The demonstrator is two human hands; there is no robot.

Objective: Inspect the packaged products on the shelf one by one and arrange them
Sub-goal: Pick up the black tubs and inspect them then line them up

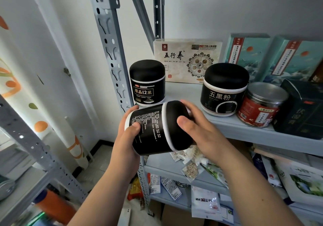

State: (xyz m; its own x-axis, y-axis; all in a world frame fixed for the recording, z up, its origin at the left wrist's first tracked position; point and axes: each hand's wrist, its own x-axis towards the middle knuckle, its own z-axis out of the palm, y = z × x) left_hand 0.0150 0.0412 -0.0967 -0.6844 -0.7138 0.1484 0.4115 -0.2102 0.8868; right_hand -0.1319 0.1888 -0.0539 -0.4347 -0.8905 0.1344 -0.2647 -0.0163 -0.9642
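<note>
A black jar [155,128] with a white band and white small print lies tilted on its side in front of the shelf, lid toward the right. My left hand [126,138] grips its base end, thumb across the label. My right hand [197,126] holds the black lid end, fingers curled round it. Two more black jars stand upright on the shelf [244,129]: one [147,82] at the left edge, one [224,89] further right. Beside it stands a clear jar with a red label [260,104].
A cream box [187,60] and teal boxes [272,56] lean against the back wall; a dark box [302,107] sits at the right. Loose packets [190,170] clutter the lower shelves. A grey perforated upright [111,51] stands left of the shelf.
</note>
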